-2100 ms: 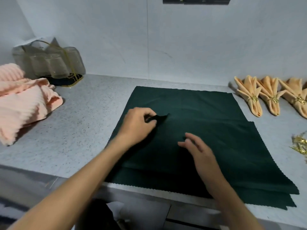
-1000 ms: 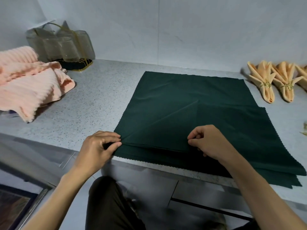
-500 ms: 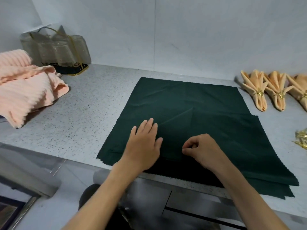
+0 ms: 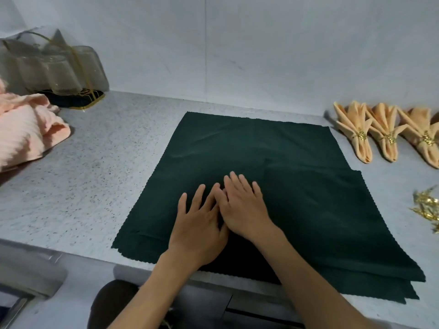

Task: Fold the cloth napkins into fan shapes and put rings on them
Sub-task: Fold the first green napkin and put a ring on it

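A stack of dark green cloth napkins (image 4: 249,143) lies spread flat on the speckled grey counter (image 4: 95,167), the top one offset to the left of those beneath. My left hand (image 4: 199,224) and my right hand (image 4: 244,205) lie side by side, fingers straight, pressing on the top napkin near its front middle. Three peach napkins (image 4: 384,131), folded into fans and each held by a gold ring, lie in a row at the back right. Loose gold rings (image 4: 427,207) sit at the right edge.
A heap of peach ribbed towels (image 4: 26,136) lies at the left. Behind it stand upturned glasses in a gold-handled caddy (image 4: 54,70) against the white wall. The counter's front edge runs just under my wrists, with the napkins' hems overhanging it.
My right hand has let go of its pinch on the napkin and opened flat. Both hands have come together on the cloth's front middle, and the view has tilted slightly.
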Available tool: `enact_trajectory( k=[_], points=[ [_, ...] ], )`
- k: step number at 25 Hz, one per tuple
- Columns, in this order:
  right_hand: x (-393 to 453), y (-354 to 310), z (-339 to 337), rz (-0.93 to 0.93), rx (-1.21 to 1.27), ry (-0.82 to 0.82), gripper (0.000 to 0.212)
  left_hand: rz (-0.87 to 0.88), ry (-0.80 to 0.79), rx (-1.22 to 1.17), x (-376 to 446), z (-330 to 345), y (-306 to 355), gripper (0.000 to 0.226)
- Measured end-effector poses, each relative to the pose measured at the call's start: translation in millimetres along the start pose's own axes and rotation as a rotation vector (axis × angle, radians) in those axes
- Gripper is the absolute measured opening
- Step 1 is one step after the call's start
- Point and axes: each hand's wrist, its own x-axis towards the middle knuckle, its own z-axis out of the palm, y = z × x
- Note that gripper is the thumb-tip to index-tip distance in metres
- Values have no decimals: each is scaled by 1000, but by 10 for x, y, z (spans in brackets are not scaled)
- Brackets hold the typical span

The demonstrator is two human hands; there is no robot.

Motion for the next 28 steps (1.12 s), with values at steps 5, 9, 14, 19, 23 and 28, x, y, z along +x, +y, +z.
enact_trajectory(
  k=[5, 9, 14, 19, 23, 28],
  points=[
    [508, 680, -151, 226, -135, 55, 69, -36, 7, -59, 7, -27, 32, 90],
    [646, 792, -198, 186, -98, 76, 64, -46, 7, 0, -5, -41, 19, 100],
    [384, 1541, -733, 88, -198, 158, 57, -48, 2, -14, -5, -73, 58, 107],
    [177, 2241, -1427, 404, -406, -123, 50, -59, 1, -26, -3, -83, 82, 107],
    [107, 2453, -1530, 454, -280, -85, 15, -64, -9, -5, -9, -96, 94, 108],
    [70, 2539, -1349, 528, 187, 211, 19, -68, -19, -11, -7, -82, 83, 107]
  ],
)
